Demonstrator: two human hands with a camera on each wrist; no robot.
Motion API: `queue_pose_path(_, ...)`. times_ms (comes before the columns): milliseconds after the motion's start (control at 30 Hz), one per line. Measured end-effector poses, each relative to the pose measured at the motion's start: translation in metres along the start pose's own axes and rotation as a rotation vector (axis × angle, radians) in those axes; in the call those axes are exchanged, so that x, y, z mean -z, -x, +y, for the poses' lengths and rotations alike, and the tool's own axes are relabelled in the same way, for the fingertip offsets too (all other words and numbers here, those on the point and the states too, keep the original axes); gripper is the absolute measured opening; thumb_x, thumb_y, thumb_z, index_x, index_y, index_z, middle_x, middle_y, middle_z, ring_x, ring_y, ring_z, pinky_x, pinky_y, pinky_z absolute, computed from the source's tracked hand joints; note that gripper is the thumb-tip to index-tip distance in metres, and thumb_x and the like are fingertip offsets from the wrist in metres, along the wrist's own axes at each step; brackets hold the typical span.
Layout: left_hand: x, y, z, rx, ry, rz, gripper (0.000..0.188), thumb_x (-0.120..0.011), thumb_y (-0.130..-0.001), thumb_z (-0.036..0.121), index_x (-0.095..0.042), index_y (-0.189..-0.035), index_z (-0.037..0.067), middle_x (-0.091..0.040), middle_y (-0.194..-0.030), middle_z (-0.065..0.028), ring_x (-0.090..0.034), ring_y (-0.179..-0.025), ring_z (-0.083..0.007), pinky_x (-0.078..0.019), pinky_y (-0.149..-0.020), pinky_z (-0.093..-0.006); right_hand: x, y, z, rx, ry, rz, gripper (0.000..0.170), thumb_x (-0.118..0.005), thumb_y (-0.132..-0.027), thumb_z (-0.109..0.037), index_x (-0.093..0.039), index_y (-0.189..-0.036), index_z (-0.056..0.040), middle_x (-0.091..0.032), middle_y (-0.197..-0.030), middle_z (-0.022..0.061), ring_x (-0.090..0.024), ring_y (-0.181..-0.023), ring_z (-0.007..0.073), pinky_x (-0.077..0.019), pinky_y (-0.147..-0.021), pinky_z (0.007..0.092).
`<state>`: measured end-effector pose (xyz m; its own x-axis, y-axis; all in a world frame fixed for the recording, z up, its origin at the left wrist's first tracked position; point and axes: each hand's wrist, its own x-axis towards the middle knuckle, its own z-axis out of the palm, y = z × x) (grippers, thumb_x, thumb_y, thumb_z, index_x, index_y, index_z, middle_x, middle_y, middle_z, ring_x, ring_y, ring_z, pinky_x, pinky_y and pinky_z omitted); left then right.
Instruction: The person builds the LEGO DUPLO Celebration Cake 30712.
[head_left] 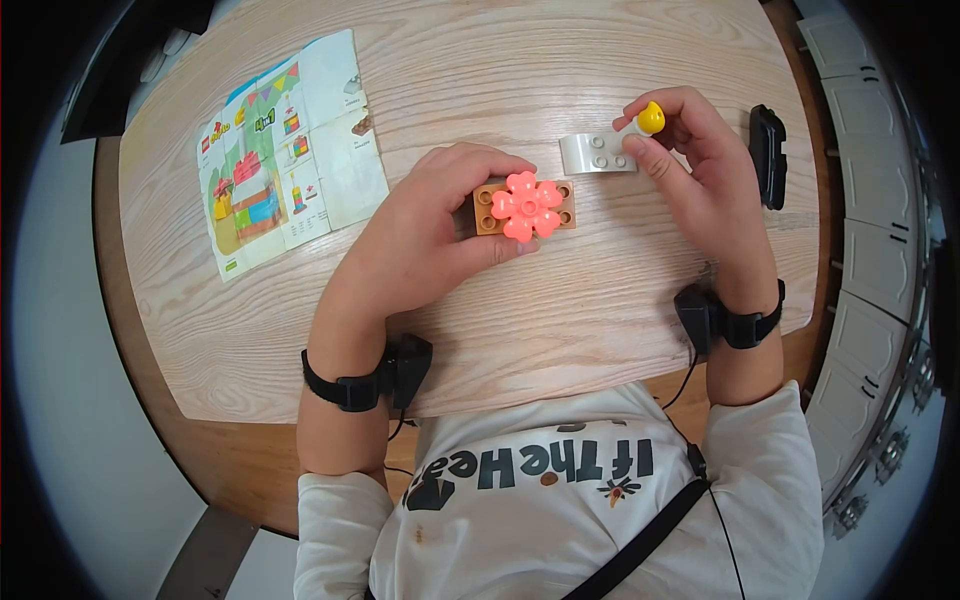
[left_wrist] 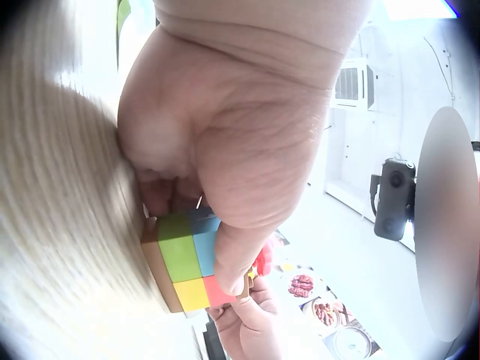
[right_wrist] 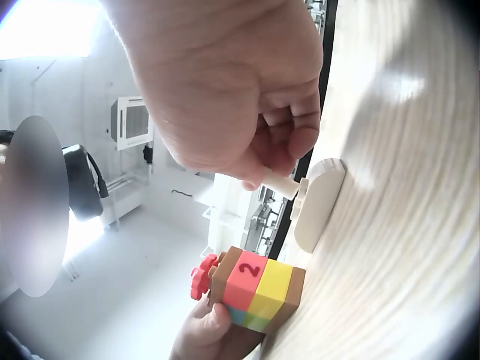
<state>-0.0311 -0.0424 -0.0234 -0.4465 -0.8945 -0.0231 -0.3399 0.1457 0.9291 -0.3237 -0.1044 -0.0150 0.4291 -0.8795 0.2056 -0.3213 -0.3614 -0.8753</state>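
Observation:
A stack of toy building blocks [right_wrist: 262,291] stands on the table with brown layers at bottom and top. Between them are yellow, red, green and blue blocks, the red one marked with a 2. A coral flower piece [head_left: 527,206] tops it. My left hand [head_left: 425,220] grips the stack's sides between thumb and fingers. To the right lies a white rounded brick [head_left: 579,154], studs up. Over its right end my right hand [head_left: 706,165] pinches a white candle piece with a yellow flame [head_left: 652,117]. The candle's lower end is right at the brick's studs in the right wrist view.
An unfolded instruction sheet [head_left: 290,150] lies at the left of the wooden table [head_left: 480,345]. A black case-like object [head_left: 768,157] sits near the right edge. Cables run from the wrist cameras.

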Motion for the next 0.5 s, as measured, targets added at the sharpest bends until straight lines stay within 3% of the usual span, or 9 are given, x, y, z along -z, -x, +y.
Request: queue_pose_path(500,0.0011,-0.0006,-0.0006,-0.009,-0.019,-0.006,0.060,-0.087,-0.084,0.005,-0.067,-0.140,0.004,-0.068,-0.138,-0.0082,-0.063,-0.130,-0.0250,-0.0478,-0.113,-0.0370,-0.0043,-0.0002,-0.0030,0.066,0.084,-0.003,0.018,-0.072,-0.101,0.003,-0.065,-0.116,-0.0021,-0.065,-0.095,0.0045,-0.061,-0.082,0.0132,-0.0523,-0.075,0.0270)
